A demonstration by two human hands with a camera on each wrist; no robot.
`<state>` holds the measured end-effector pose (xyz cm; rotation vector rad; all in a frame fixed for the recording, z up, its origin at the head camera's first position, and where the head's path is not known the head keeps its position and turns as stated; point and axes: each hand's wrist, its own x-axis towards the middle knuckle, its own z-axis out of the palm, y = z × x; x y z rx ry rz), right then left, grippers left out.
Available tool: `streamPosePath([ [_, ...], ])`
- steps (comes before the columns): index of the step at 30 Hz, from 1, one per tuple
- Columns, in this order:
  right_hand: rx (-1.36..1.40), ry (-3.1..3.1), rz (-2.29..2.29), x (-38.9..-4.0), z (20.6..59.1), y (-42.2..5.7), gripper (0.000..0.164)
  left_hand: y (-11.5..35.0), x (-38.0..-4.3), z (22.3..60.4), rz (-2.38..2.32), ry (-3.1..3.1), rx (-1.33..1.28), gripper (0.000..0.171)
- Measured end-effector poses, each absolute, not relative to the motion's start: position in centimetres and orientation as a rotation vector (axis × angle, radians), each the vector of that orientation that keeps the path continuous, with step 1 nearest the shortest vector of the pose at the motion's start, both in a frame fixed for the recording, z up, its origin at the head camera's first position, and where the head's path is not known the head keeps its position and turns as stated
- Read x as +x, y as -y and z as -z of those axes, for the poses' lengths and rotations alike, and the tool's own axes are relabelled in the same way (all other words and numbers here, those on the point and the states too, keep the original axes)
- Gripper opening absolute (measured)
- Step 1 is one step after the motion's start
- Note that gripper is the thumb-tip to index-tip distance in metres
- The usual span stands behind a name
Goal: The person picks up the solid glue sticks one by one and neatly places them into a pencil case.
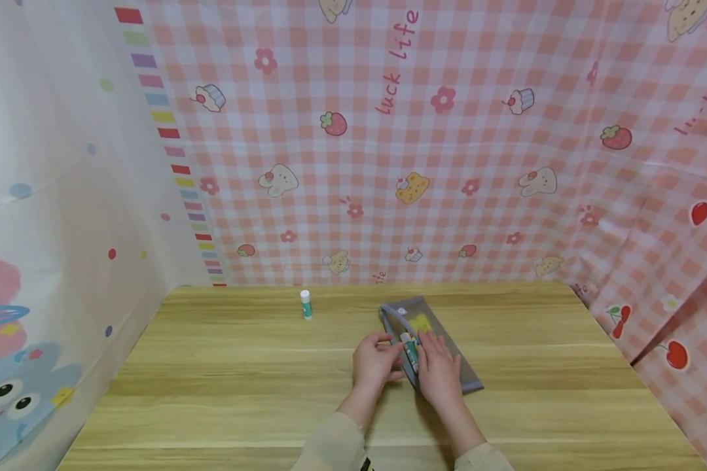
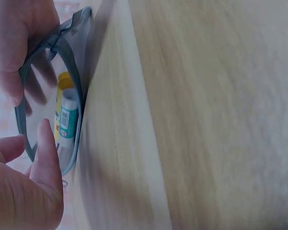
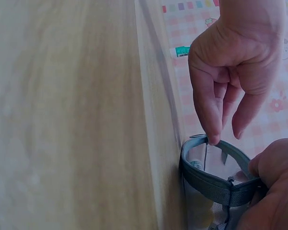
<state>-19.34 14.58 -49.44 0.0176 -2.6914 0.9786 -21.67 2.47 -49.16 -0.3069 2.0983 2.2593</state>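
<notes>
A grey mesh zip pouch (image 1: 461, 366) lies on the table with its zipped side spread apart. Inside it are a green-and-white glue stick (image 2: 68, 120) and a yellow tube (image 2: 63, 81); more yellow shows through the mesh in the head view. My right hand (image 1: 438, 371) grips the pouch by the edge of its opening. At the opposite edge is my left hand (image 1: 374, 363), thumb and index finger apart, a fingertip touching the rim in the right wrist view. Nothing is visible between the left fingers. Another green-and-white glue stick (image 1: 306, 305) stands upright farther back, left of the pouch.
The wood-grain table (image 1: 230, 379) reaches to a pink checked curtain (image 1: 342, 163) at the back. A white patterned curtain (image 1: 82, 196) hangs along the left side.
</notes>
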Motion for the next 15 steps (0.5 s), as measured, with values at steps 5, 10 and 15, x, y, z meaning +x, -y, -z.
streamPosePath([
  [5,0.014,2.696,-0.978,-19.3,49.7,-14.6,0.038,-1.6,-21.9,49.3,-2.252,-2.143,-0.312,0.035],
  [10,0.017,2.694,-0.975,-19.3,49.9,-14.6,0.037,-0.7,-22.3,49.4,-2.279,-2.154,-0.334,0.036],
  [15,0.025,2.674,-0.968,-19.4,49.9,-14.5,0.036,0.0,-22.6,49.4,-2.296,-2.171,-0.339,0.037],
])
